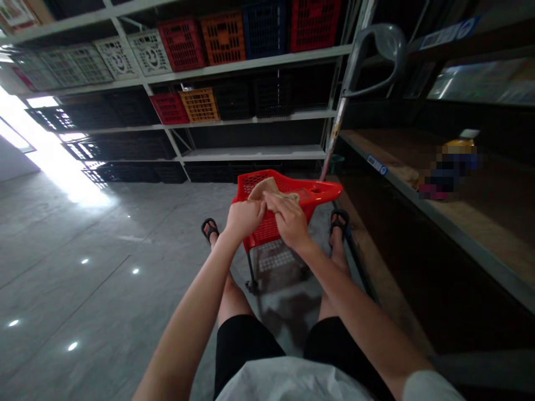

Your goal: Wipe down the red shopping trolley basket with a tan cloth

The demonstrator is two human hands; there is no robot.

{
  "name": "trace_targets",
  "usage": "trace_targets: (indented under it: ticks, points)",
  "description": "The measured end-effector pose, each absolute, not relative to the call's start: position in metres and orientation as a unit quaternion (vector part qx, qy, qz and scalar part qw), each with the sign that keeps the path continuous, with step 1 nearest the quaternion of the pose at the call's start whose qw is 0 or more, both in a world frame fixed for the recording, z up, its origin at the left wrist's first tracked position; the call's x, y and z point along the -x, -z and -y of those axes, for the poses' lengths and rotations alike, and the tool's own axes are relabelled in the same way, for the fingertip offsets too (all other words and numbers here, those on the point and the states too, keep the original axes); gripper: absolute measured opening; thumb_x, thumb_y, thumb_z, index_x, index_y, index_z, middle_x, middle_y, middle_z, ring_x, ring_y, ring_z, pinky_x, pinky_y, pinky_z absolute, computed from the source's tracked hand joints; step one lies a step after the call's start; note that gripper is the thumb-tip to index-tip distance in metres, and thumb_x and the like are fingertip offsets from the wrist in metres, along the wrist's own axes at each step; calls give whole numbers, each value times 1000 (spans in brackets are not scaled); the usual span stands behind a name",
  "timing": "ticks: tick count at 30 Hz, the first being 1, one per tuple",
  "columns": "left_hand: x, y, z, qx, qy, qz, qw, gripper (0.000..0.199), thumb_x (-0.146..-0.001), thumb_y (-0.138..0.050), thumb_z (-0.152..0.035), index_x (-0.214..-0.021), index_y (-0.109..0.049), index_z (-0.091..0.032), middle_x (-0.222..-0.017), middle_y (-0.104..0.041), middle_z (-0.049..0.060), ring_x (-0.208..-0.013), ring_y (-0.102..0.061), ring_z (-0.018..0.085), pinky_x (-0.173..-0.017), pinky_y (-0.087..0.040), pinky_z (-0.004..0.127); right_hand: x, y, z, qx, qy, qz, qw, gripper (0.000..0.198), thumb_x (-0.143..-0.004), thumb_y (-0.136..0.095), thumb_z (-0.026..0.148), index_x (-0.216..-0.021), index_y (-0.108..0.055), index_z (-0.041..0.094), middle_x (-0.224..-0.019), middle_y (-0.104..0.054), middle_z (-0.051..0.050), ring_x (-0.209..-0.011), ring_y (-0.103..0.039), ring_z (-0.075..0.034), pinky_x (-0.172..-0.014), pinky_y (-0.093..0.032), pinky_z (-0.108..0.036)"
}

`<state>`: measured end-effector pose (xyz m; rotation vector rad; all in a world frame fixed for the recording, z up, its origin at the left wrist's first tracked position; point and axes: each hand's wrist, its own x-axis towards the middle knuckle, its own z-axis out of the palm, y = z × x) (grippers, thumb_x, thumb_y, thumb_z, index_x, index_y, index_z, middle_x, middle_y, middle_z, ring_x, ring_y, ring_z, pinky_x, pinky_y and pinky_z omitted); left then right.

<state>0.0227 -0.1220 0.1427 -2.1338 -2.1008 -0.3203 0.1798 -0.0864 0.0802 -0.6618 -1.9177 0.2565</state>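
A small red plastic shopping cart (271, 225) stands on the floor between my feet. Its basket has perforated sides, and a smooth red lip reaches out to the right. My left hand (246, 217) is closed at the near left rim of the basket, its fingertips partly hidden. A tan cloth (263, 188) lies bunched over the basket's top edge. My right hand (288, 217) presses on this cloth and holds it against the cart, fingers pointing forward and left. Both hands are close together, nearly touching.
White metal shelving (254, 153) with several coloured crates stands ahead. At right is a wooden shelf (493, 223) bearing a bottle-like item, blurred out. A pole with a grey handle (376, 61) leans upright beside it. Grey concrete floor (104, 301) extends left.
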Motion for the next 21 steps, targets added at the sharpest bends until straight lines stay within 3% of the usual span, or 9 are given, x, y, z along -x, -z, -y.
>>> trace_targets:
  ticks: [3, 6, 9, 12, 15, 21]
  points:
    - [-6, -137, 128, 752, 93, 645, 99, 54, -114, -36, -39, -104, -83, -16, -100, -84, 16, -93, -80, 29, -90, -58, 40, -246, -75, 41, 323, -73, 793, 511, 58, -91, -45, 13, -142, -72, 23, -145, -75, -8, -138, -66, -29, -125, -46, -55]
    - [17, -126, 132, 762, 165, 614, 121, 54, -112, -37, -37, -89, -82, -18, -92, -83, 13, -93, -79, 25, -107, -53, 41, -306, -70, -4, 402, -83, 759, 506, 52, -89, -47, 18, -133, -75, 20, -136, -79, -12, -128, -71, -31, -117, -51, -56]
    - [28, -112, 131, 694, 238, 670, 117, 58, -110, -33, -33, -75, -76, -19, -85, -81, 13, -88, -77, 25, -96, -54, 38, -308, -69, -10, 426, -103, 730, 524, 51, -88, -47, 19, -131, -76, 22, -130, -80, -11, -121, -73, -31, -112, -54, -54]
    - [18, -100, 129, 595, 282, 742, 123, 59, -110, -30, -32, -74, -75, -18, -88, -80, 17, -86, -76, 27, -80, -51, 35, -250, -66, 31, 405, -68, 716, 565, 51, -92, -47, 16, -131, -77, 27, -128, -81, -7, -124, -72, -29, -119, -49, -55]
    - [-1, -94, 136, 580, 316, 742, 118, 58, -111, -32, -34, -75, -74, -18, -88, -79, 18, -86, -75, 27, -82, -50, 36, -184, -69, 93, 353, -84, 715, 598, 54, -100, -41, 13, -137, -76, 31, -135, -79, -6, -130, -70, -27, -121, -49, -52]
    - [-5, -85, 178, 629, 482, 610, 31, 67, -117, -19, -36, -90, -79, -22, -99, -83, 10, -99, -78, 22, -96, -58, 36, -185, -77, 125, 230, -95, 814, 525, 62, -94, -44, 10, -145, -71, 33, -137, -79, -3, -129, -71, -26, -120, -51, -49]
